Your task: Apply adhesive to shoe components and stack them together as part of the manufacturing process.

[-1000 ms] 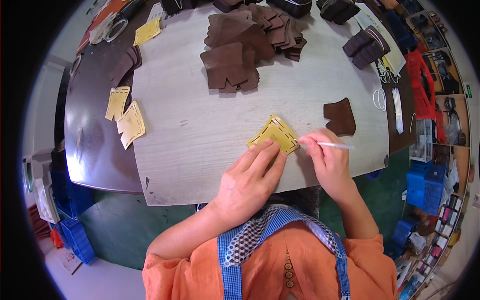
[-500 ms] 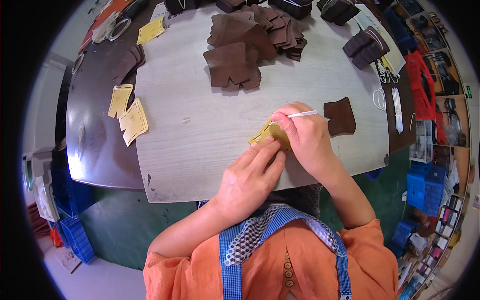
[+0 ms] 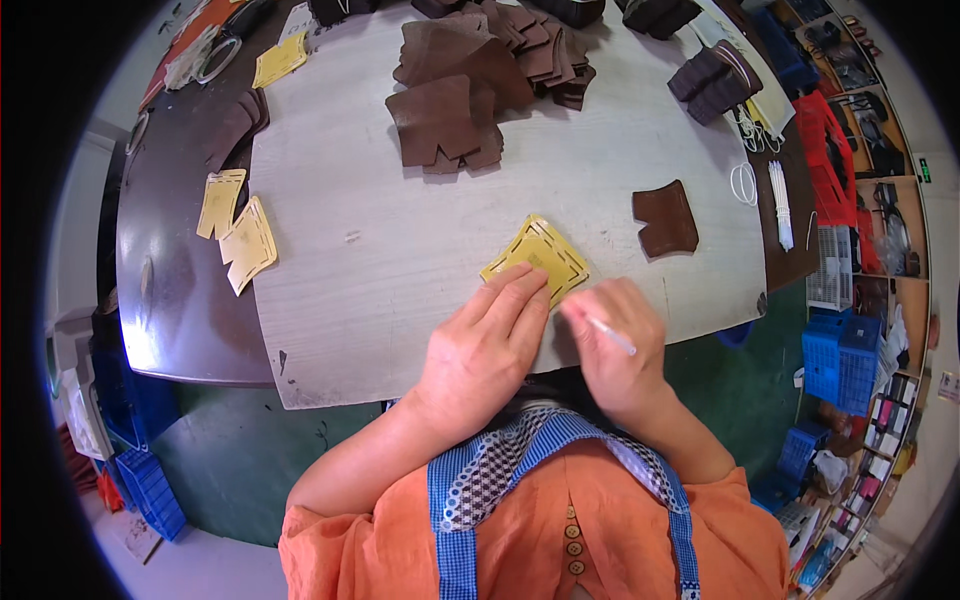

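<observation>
A yellow template (image 3: 553,252) with dashed slots along its edges lies on the pale board (image 3: 360,310) in front of me. My left hand (image 3: 480,340) is laid flat over its lower left part, fingers stretched out and pressing down. Whatever is under the template is hidden. My right hand (image 3: 622,335) is closed around a thin white pen (image 3: 613,337) at the template's lower right corner; the pen's tip is out of sight behind the fingers. To the right of the template lies a single dark brown leather piece (image 3: 666,217) with a notch in its left side.
Brown leather pieces (image 3: 440,120) are piled at the far middle. Other yellow templates (image 3: 248,245) lie at the left. Tied dark bundles (image 3: 715,82) line the far edge. White sticks (image 3: 781,205) and a loop of cord (image 3: 743,184) sit at the right edge.
My right hand has moved from the template's upper edge down to its lower right corner, the pen now tilting toward me. More of the template shows. My left hand stays on it.
</observation>
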A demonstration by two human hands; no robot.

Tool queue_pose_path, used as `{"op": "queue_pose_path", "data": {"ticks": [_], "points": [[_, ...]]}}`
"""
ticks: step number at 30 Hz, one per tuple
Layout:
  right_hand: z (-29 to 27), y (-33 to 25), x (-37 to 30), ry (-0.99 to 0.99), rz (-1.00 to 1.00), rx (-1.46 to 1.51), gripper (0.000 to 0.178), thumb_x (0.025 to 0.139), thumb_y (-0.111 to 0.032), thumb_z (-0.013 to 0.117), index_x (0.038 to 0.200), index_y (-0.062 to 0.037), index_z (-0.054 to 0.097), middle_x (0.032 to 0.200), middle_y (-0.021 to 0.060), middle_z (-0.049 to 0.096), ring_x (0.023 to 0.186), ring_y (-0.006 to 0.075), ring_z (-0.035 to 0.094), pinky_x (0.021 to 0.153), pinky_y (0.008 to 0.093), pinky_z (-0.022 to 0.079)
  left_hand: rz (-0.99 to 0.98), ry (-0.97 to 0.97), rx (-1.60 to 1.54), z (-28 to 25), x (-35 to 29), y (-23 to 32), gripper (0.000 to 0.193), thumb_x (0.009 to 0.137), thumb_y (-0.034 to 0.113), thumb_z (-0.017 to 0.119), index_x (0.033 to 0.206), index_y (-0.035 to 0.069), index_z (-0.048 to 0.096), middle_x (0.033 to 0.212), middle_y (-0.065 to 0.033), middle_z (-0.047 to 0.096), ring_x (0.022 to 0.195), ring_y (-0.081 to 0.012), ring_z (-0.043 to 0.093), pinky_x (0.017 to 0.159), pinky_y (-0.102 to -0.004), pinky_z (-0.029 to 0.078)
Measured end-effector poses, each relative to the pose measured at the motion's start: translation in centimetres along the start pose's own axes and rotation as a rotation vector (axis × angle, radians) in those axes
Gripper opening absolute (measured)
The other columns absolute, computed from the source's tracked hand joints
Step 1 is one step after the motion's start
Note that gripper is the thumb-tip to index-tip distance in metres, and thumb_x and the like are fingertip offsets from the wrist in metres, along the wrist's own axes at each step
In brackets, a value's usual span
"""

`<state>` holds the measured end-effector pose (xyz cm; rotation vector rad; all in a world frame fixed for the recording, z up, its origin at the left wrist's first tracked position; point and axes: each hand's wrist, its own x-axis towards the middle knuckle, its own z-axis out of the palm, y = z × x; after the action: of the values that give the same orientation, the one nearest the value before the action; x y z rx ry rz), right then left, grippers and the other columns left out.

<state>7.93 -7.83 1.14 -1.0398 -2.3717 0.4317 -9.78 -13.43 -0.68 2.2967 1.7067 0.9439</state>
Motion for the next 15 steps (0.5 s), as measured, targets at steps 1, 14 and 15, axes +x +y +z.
{"op": "queue_pose_path", "data": {"ticks": [1,14,15], "points": [[0.5,-0.6,-0.2,-0.007,-0.021,0.066,0.007,0.092,-0.009,0.073,0.092,-0.0066,0.066,0.086,0.0119,0.064,0.079,0.0337,0.064,0.068,0.0435,0.052,-0.009,-0.02,-0.009,-0.2,0.1,0.0,0.039,0.08,0.003,0.067,0.119,-0.003,0.069,0.126,-0.013,0.069,0.12,-0.03,0.068,0.096,-0.0361,0.059],[0.2,3.4,2.6,-0.057,0.174,0.128,0.02,0.094,-0.013,0.077,0.107,-0.0034,0.066,0.093,0.0147,0.071,0.079,0.0319,0.069,0.071,0.0389,0.055,-0.034,-0.054,0.042,-0.6,0.1,0.1,0.029,0.083,0.007,0.074,0.11,0.004,0.064,0.119,-0.0087,0.064,0.112,-0.0276,0.067,0.084,-0.0352,0.06],[0.2,3.2,2.3,-0.082,0.268,0.199,0.021,0.092,-0.014,0.079,0.105,-0.0031,0.065,0.091,0.0132,0.071,0.078,0.0286,0.068,0.072,0.0375,0.055,-0.003,-0.071,0.029,-0.9,0.3,-0.1,0.031,0.082,0.008,0.076,0.111,0.005,0.064,0.119,-0.008,0.064,0.111,-0.0279,0.067,0.084,-0.0354,0.059]]}}
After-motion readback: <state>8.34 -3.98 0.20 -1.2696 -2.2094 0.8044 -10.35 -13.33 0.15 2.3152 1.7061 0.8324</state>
